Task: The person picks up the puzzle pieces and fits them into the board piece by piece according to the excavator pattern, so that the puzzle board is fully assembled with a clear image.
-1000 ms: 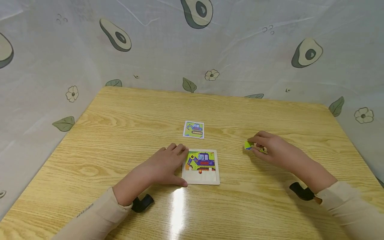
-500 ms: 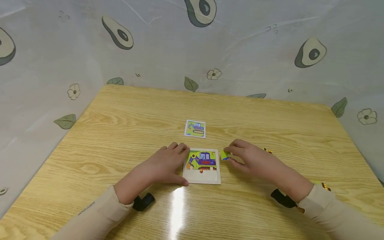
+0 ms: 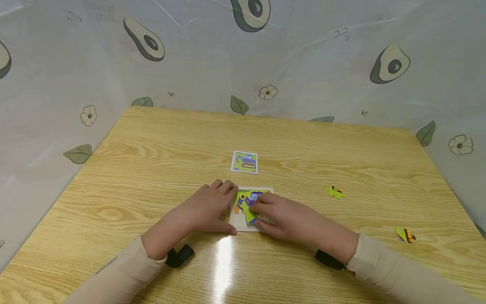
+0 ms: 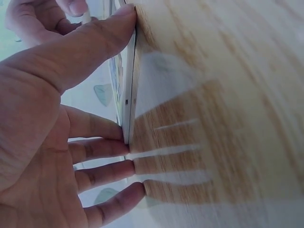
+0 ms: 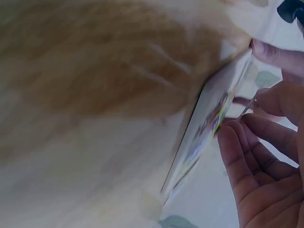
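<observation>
Left hand (image 3: pixel 212 209): fingers and thumb spread, the tips touching the left side of the puzzle tray, thumb at its near left corner.
Right hand (image 3: pixel 282 215): thumb and fingers pinching a green puzzle piece (image 3: pixel 250 218) above the tray's near half.
Puzzle tray (image 3: pixel 238 220): flat, between the hands, part of an excavator picture in its far half.
Loose pieces: a green one (image 3: pixel 336 192) right of the tray, a striped one (image 3: pixel 405 234) farther right.
Picture card (image 3: pixel 244 162): just beyond the tray.
Table (image 3: pixel 171 147): wood-grained, beneath the tray.
Backdrop (image 3: pixel 201 63): pale avocado-print sheet, well beyond the tray.
</observation>
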The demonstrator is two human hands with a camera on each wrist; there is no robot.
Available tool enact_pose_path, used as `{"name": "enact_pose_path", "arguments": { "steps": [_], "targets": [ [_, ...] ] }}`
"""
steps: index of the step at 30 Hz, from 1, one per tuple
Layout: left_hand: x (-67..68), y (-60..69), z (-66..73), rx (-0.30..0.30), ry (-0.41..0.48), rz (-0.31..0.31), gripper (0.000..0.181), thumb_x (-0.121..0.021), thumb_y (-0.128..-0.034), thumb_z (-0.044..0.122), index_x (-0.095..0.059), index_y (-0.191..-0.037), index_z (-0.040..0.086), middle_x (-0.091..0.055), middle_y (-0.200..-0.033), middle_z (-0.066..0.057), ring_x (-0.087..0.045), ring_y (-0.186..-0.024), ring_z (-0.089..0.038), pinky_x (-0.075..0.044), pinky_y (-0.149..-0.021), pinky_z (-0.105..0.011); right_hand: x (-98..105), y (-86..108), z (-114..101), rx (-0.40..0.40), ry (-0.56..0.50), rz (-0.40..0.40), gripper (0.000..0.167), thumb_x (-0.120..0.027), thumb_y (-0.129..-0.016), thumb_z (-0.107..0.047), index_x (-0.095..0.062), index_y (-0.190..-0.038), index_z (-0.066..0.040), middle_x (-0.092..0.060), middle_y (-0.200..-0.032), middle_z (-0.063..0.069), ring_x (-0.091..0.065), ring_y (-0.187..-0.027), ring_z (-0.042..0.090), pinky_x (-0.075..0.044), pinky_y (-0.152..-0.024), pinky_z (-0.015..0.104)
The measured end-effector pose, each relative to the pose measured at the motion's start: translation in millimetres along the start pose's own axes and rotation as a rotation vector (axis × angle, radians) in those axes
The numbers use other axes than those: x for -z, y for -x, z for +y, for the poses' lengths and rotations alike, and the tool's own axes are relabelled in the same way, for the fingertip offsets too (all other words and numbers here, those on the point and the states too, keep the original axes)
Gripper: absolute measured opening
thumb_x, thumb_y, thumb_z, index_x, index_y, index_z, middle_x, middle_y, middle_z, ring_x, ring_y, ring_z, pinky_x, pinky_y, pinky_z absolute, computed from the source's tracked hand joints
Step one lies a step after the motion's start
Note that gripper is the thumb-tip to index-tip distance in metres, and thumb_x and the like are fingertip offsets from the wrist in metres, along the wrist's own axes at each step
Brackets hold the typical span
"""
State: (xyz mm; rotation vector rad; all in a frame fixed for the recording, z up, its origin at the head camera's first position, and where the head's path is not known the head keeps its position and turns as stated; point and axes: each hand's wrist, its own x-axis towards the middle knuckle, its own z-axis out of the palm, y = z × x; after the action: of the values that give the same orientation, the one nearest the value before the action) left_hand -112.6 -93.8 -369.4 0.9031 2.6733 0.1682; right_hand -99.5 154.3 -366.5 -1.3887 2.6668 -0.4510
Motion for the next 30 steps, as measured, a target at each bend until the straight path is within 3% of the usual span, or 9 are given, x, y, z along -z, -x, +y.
{"name": "enact_pose_path", "arguments": {
  "steps": [7,17,30],
  "targets": [
    [-1.3,-0.2,-0.8,-0.004,-0.001,0.007,0.104,-0.079,-0.0841,0.063,-0.041,-0.158,0.001,-0.047,-0.157,-0.011,-0.046,-0.141,-0.035,-0.048,-0.110,-0.058,-9,-12.4,-7,0.052,0.024,0.007,0.025,-0.067,-0.101,-0.018,-0.073,-0.122,-0.005,-0.065,-0.110,0.003,-0.062,-0.095,0.010,-0.057,-0.083,0.025],
    [-0.2,1.6,0.2,0.000,0.010,0.000,0.105,-0.079,-0.0847,0.062,-0.039,-0.158,0.000,-0.045,-0.158,-0.012,-0.045,-0.143,-0.036,-0.047,-0.111,-0.060,-12,-21.4,-13,0.029,0.076,-0.028,0.025,-0.067,-0.101,-0.020,-0.074,-0.119,-0.004,-0.067,-0.108,0.005,-0.061,-0.096,0.013,-0.057,-0.084,0.027],
    [0.0,1.7,1.0,-0.005,0.005,0.002,0.103,-0.080,-0.0848,0.062,-0.040,-0.157,0.000,-0.046,-0.156,-0.012,-0.047,-0.139,-0.035,-0.048,-0.108,-0.058,-18,-24.3,-19,0.005,0.121,-0.002,0.016,-0.070,-0.100,-0.024,-0.073,-0.106,-0.009,-0.062,-0.100,0.001,-0.055,-0.083,0.009,-0.053,-0.071,0.022]
  ]
}}
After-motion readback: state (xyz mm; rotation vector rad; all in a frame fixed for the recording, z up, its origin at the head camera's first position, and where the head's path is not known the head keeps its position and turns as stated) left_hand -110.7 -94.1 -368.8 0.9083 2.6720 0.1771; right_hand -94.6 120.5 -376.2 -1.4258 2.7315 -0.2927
